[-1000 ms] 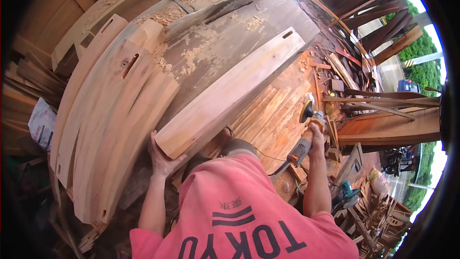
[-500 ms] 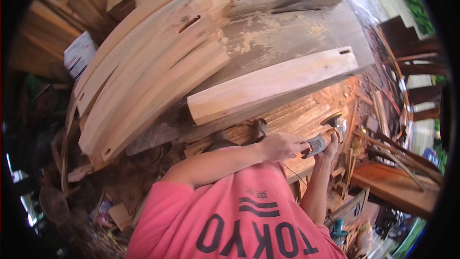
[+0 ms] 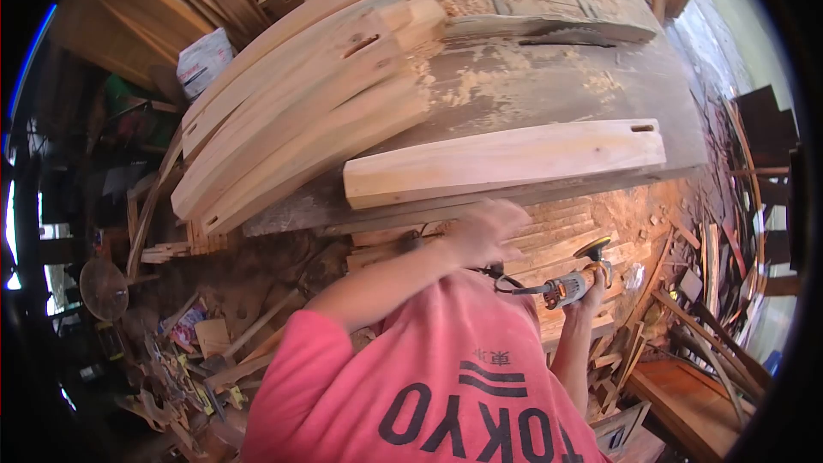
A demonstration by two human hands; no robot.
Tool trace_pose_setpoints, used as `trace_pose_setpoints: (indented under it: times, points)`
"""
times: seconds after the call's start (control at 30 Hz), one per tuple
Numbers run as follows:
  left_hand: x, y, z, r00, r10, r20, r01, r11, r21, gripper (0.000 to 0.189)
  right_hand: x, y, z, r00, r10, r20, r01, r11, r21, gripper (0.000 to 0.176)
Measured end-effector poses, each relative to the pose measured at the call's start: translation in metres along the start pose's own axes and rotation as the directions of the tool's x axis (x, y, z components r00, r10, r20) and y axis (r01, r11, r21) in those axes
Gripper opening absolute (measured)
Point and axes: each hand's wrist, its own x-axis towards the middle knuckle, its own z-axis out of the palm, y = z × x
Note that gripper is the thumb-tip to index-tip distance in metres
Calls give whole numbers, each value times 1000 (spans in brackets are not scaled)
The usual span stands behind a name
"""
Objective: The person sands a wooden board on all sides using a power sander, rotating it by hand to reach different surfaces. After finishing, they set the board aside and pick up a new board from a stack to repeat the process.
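Broad, sawdust-strewn workbench (image 3: pixel 557 77) across the top of the view; on its left half, a stack of curved planks (image 3: pixel 291 120), laid side by side and touching, overhanging the near edge. Alone along the near edge, a pale plank (image 3: pixel 506 159), lying flat and lengthwise, well apart from the stack at its right end, with a slot (image 3: pixel 641 128) cut through near that end. Below the bench, a litter of offcuts (image 3: pixel 566 227) on the ground.

Just under the plank's near edge, left hand (image 3: pixel 487 227), blurred, fingers seemingly loose and spread, nothing in it as far as can be told; not touching the plank. Lower right, right hand (image 3: pixel 593 290) clenched around the body of an angle grinder (image 3: pixel 566 289), held low beside the hip, sanding disc (image 3: pixel 593 249) uppermost and clear of all wood; cord (image 3: pixel 506 285) trailing across the shirt.

Judged from this: a pause between passes, tool off the work, plank set ready. Next move likely to call for a steadying palm flat on the plank, then the disc brought up level onto its face, cord kept clear.
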Motion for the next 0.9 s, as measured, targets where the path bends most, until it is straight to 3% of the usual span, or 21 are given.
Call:
trace_pose_setpoints:
  times: [0.1, 0.17, 0.27, 0.37, 0.47, 0.67, 0.73, 0.77, 0.8, 0.9]
  points:
    - [-6, -38, -42, 963, -228, -145, 262, 918, 299, 86, -4, -11, -15, 999, 34, -35, -32, 999, 39, 34]
    - [3, -62, -54, 953, -223, -207, 299, 812, 501, 111, 10, -10, -41, 996, 22, -91, -15, 997, 81, 35]
    - [35, -57, -61, 946, -325, -2, 264, 765, 588, 128, 8, -6, -60, 987, -48, -152, 68, 990, 127, 34]
    - [65, -66, -44, 947, -310, 82, 201, 773, 602, 137, 1, 0, -75, 982, -32, -185, 74, 971, 227, 33]
    - [97, -58, -38, 900, -395, 186, 193, 742, 642, 137, -30, 8, -83, 968, 10, -250, 69, 949, 307, 32]
    - [120, -71, -58, 849, -449, 281, 273, 825, 495, 137, -71, 52, -122, 924, -69, -375, 235, 878, 417, 29]
    - [142, -87, -58, 894, -303, 330, 306, 951, 43, 135, -82, 69, -140, 895, -27, -445, 237, 875, 423, 32]
    - [150, -91, -55, 913, -236, 333, 312, 930, -195, 134, -89, 70, -141, 889, -17, -458, 240, 870, 432, 32]
    - [163, -81, -49, 921, -244, 303, 337, 889, -309, 127, -99, 70, -143, 884, -6, -468, 237, 867, 437, 33]
    - [211, -30, -35, 858, -325, 397, 502, 692, -518, 120, -97, 72, -153, 861, 17, -508, 255, 850, 461, 40]
